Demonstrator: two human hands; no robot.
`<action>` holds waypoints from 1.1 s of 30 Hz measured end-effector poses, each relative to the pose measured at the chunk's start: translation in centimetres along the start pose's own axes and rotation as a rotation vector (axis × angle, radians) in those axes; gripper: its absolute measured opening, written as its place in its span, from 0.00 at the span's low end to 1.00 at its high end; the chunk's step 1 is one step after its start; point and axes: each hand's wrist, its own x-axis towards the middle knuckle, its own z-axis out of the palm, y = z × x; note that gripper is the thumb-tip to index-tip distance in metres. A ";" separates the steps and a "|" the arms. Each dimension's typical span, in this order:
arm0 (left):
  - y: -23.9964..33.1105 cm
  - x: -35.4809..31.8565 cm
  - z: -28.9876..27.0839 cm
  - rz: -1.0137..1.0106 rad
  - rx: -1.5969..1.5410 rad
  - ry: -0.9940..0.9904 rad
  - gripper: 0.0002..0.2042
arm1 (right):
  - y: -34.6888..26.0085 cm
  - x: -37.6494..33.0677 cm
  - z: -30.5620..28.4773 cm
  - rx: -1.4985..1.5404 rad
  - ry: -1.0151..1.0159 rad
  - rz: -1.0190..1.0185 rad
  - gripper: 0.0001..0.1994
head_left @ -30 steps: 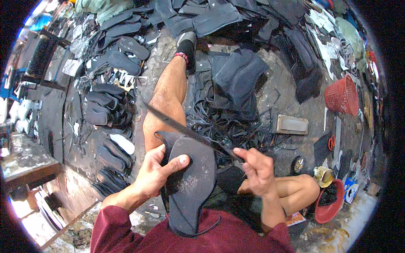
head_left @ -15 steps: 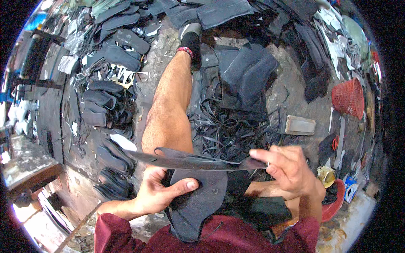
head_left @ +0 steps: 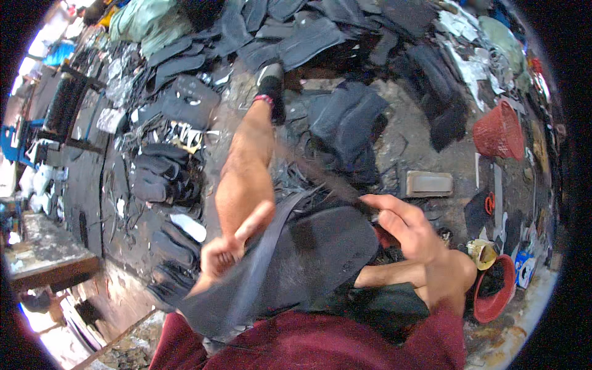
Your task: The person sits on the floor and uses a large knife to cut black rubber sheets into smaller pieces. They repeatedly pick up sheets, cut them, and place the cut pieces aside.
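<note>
Across my lap lies a black sole-shaped sheet, its left part blurred and its edge curled up. My left hand is beside that edge, one digit stretched out and the others bent. Blur hides whether it grips the sheet. At the sheet's upper right corner my right hand is closed, thumb against fingers, on a long thin dark strip. The strip is smeared and points up and left; whether it is a blade or a cut-off piece cannot be told.
Black scraps and cut sheets lie on the floor ahead, with stacks of black pieces at the left. A pale rectangular block, a red basket and a red bowl are at the right. A wooden bench stands left.
The sole-shaped sheet has turned and spread rightward over my lap. The long strip has swung from level to pointing away. My left hand's thumb no longer lies on the sheet. The view has shifted slightly.
</note>
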 end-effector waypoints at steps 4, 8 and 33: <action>-3.9 1.6 8.2 0.531 -0.105 0.197 0.35 | 3.2 -4.5 5.5 -0.016 0.476 -0.256 0.19; -2.9 5.3 14.8 0.507 -0.020 0.554 0.16 | 4.8 -7.2 8.4 0.216 0.558 -0.288 0.21; -5.0 2.5 7.5 0.324 0.359 0.552 0.29 | 11.4 -5.1 7.2 -0.534 0.546 -0.242 0.14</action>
